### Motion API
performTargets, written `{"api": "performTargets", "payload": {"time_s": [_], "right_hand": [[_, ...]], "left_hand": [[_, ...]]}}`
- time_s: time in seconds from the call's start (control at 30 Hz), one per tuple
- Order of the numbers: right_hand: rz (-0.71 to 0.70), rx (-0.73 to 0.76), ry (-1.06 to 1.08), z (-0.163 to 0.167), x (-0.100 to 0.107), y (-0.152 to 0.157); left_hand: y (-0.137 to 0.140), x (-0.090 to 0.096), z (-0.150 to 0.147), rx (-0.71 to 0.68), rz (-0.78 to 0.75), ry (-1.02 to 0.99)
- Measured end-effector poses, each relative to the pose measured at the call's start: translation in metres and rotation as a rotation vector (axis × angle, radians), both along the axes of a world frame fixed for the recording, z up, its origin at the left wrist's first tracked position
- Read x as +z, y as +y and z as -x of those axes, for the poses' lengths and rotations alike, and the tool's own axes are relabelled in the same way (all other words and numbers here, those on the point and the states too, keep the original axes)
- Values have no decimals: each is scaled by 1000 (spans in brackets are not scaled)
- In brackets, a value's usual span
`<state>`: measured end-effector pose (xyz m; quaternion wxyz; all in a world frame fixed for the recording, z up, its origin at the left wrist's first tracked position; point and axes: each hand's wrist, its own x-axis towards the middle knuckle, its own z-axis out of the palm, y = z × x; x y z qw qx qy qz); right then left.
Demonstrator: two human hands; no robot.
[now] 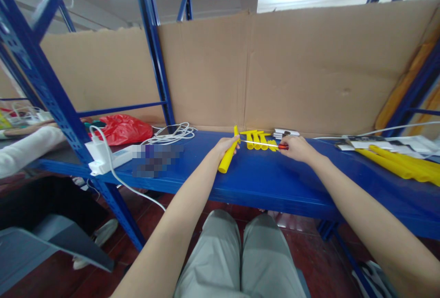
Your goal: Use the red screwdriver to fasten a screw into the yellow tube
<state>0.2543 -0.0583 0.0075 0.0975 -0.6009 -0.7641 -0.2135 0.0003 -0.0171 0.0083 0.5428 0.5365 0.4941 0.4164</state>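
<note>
My left hand [228, 145] is closed round a yellow tube-shaped piece [225, 162] with a narrower crosspiece at its far end. The piece leans over the blue shelf top, its open round end towards me. My right hand [298, 148] grips the red-and-black handle of a screwdriver [283, 146]. Its long thin shaft points left and reaches the upper part of the yellow piece, by my left fingers. Whether the tip touches a screw is too small to tell. Behind the shaft, several similar yellow T-shaped pieces [256, 138] lie in a row.
White packets [286, 133] lie behind my right hand. At right, long yellow tubes [402, 164] rest on papers. To the left are a white power strip [113, 158], coiled white cable [178, 132] and a red plastic bag [124, 129]. Cardboard [295, 68] closes the back. Another person's sleeve [32, 149] shows far left.
</note>
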Motion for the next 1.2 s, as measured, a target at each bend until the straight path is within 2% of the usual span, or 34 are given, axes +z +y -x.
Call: {"api": "performTargets", "payload": {"time_s": [0.23, 0.4, 0.53, 0.73, 1.0, 1.2], "right_hand": [[45, -153, 28, 8, 4, -8], [79, -108, 52, 3, 3, -7], [116, -134, 51, -1, 5, -7], [89, -161, 81, -1, 2, -4], [152, -121, 69, -7, 2, -1], [104, -94, 114, -9, -3, 4]], "left_hand": [[1, -2, -1, -32, -38, 38], [-1, -2, 0, -32, -54, 78], [-1, -2, 0, -37, -58, 88], [4, -6, 0, -35, -68, 84], [3, -4, 0, -7, -50, 109], [3, -5, 0, -14, -66, 94]]}}
